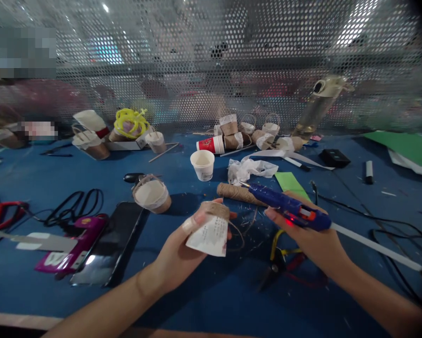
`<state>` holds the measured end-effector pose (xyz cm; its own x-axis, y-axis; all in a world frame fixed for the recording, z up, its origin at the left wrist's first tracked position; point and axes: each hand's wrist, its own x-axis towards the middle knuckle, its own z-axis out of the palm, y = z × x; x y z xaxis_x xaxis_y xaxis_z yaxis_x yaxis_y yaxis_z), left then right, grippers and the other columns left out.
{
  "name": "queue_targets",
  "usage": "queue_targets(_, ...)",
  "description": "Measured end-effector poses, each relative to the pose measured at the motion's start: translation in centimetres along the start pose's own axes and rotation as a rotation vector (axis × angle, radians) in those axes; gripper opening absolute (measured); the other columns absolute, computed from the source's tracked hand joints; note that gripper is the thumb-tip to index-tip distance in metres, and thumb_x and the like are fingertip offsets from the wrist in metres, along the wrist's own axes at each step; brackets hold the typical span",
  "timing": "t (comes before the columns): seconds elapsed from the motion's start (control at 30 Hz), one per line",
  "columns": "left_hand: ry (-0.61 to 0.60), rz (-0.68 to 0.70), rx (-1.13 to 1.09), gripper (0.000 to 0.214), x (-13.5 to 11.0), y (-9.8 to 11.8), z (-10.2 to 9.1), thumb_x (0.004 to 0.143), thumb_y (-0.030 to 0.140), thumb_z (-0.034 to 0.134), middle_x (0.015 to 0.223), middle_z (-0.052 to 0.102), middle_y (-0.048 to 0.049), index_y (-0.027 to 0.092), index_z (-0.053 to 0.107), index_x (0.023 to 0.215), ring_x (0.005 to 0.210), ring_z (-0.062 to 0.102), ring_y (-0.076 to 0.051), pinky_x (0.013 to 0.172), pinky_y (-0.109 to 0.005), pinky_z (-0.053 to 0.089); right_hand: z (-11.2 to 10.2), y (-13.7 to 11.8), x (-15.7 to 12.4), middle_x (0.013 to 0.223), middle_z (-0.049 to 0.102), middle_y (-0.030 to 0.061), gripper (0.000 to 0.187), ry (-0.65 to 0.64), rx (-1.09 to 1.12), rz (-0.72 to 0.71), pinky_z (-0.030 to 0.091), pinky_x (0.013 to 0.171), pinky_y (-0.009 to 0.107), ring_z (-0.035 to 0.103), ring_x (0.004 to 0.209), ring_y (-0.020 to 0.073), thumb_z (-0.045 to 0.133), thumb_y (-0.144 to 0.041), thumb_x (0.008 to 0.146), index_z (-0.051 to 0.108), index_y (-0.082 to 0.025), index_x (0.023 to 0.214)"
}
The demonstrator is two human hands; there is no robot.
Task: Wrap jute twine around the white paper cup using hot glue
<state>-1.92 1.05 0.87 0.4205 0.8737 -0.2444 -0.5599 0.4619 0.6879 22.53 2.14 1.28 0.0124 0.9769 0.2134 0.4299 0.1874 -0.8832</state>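
Holding a twine-banded cup (211, 232), the half-closed left hand (179, 249) sits left of the glue gun (284, 203) clasped in the right hand (312, 238); leftward gun drift could burn the former.

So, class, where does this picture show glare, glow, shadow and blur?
In the head view: glare on the glossy black phone; a red glow under the blue plastic glue gun; a shadow right of the brown-wrapped white paper cup beyond the phone; blurred shapes behind the grey perforated metal screen.

The held glue gun (283, 203) is blue — the cup (211, 234) white and brown.
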Motion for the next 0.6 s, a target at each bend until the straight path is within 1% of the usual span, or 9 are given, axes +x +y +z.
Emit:
queue_targets(0.07, 0.025, -0.002, 0.034, 0.044, 0.0, -0.1, 0.0, 0.086, 0.031, 0.059, 0.124, 0.067, -0.0144, 0.018, 0.059, 0.128, 0.089, 0.067, -0.025, 0.074, -0.035, 0.051, 0.1, 0.2, -0.1, 0.092, 0.072, 0.0001, 0.016, -0.008, 0.044, 0.01, 0.059, 0.082, 0.038, 0.07, 0.089, 0.0246, 0.074, -0.039, 0.08, 0.067, -0.032, 0.093)
queue_targets(0.13, 0.044, 0.016, 0.054, 0.037, 0.0, -0.1, 0.0, 0.087, 0.029, 0.059, 0.126, 0.066, -0.0127, 0.019, 0.063, 0.123, 0.091, 0.066, -0.024, 0.074, -0.035, 0.053, 0.3, 0.1, -0.1, 0.095, 0.074, 0.0005, 0.017, -0.025, 0.099, 0.005, 0.059, 0.085, 0.04, 0.07, 0.093, 0.0262, 0.074, -0.039, 0.08, 0.068, -0.031, 0.094)
queue_targets(0.23, 0.075, 0.038, 0.032, 0.035, 0.0, 0.1, 0.2, 0.088, 0.028, 0.058, 0.117, 0.069, -0.0107, 0.019, 0.063, 0.122, 0.094, 0.066, -0.025, 0.079, -0.038, 0.054, 0.4, -0.3, -0.3, 0.1, 0.074, -0.0006, 0.018, -0.03, 0.107, -0.032, 0.059, 0.088, 0.039, 0.071, 0.096, 0.0254, 0.072, -0.035, 0.081, 0.069, -0.032, 0.098)
queue_targets(0.3, 0.079, 0.038, -0.005, 0.038, 0.0, 0.2, 0.4, 0.089, 0.027, 0.056, 0.113, 0.069, -0.0101, 0.02, 0.061, 0.126, 0.096, 0.065, -0.027, 0.08, -0.042, 0.056, 0.5, -0.4, -0.6, 0.096, 0.074, -0.0012, 0.012, -0.039, 0.063, -0.045, 0.06, 0.083, 0.036, 0.071, 0.09, 0.0238, 0.071, -0.033, 0.082, 0.069, -0.031, 0.094)
queue_targets(0.37, 0.068, 0.035, -0.029, 0.04, 0.0, 0.3, 0.5, 0.089, 0.028, 0.054, 0.12, 0.066, -0.0109, 0.022, 0.058, 0.128, 0.096, 0.064, -0.028, 0.072, -0.042, 0.058, 0.5, -0.3, -0.8, 0.086, 0.072, -0.001, 0.007, -0.073, 0.019, -0.032, 0.06, 0.073, 0.035, 0.07, 0.081, 0.0224, 0.07, -0.034, 0.083, 0.066, -0.03, 0.086)
queue_targets(0.43, 0.064, 0.034, -0.033, 0.04, 0.0, 0.3, 0.5, 0.09, 0.03, 0.051, 0.126, 0.062, -0.0128, 0.021, 0.057, 0.129, 0.092, 0.065, -0.028, 0.06, -0.037, 0.057, 0.5, -0.1, -1.0, 0.08, 0.068, -0.0009, 0.01, -0.105, -0.001, -0.016, 0.058, 0.068, 0.033, 0.068, 0.075, 0.021, 0.07, -0.035, 0.082, 0.063, -0.028, 0.081)
queue_targets(0.47, 0.065, 0.032, -0.032, 0.04, 0.0, 0.3, 0.5, 0.091, 0.032, 0.051, 0.126, 0.062, -0.014, 0.021, 0.057, 0.128, 0.089, 0.065, -0.028, 0.056, -0.035, 0.055, 0.4, 0.0, -1.1, 0.079, 0.066, -0.0009, 0.011, -0.114, -0.003, -0.013, 0.057, 0.068, 0.033, 0.067, 0.074, 0.0204, 0.07, -0.035, 0.083, 0.062, -0.027, 0.081)
queue_targets(0.53, 0.067, 0.026, -0.015, 0.039, 0.0, 0.1, 0.3, 0.089, 0.033, 0.053, 0.119, 0.064, -0.0149, 0.019, 0.059, 0.124, 0.085, 0.066, -0.027, 0.053, -0.033, 0.054, 0.4, 0.1, -1.2, 0.081, 0.065, -0.0006, 0.011, -0.125, -0.003, -0.012, 0.056, 0.067, 0.032, 0.065, 0.075, 0.0199, 0.069, -0.036, 0.084, 0.061, -0.027, 0.082)
queue_targets(0.6, 0.068, 0.032, 0.015, 0.035, 0.1, -0.1, 0.2, 0.086, 0.03, 0.058, 0.111, 0.067, -0.0137, 0.018, 0.062, 0.119, 0.085, 0.066, -0.026, 0.056, -0.032, 0.055, 0.3, 0.2, -1.2, 0.084, 0.064, -0.0002, 0.011, -0.128, -0.005, -0.014, 0.055, 0.066, 0.032, 0.064, 0.077, 0.0199, 0.069, -0.035, 0.084, 0.061, -0.027, 0.083)
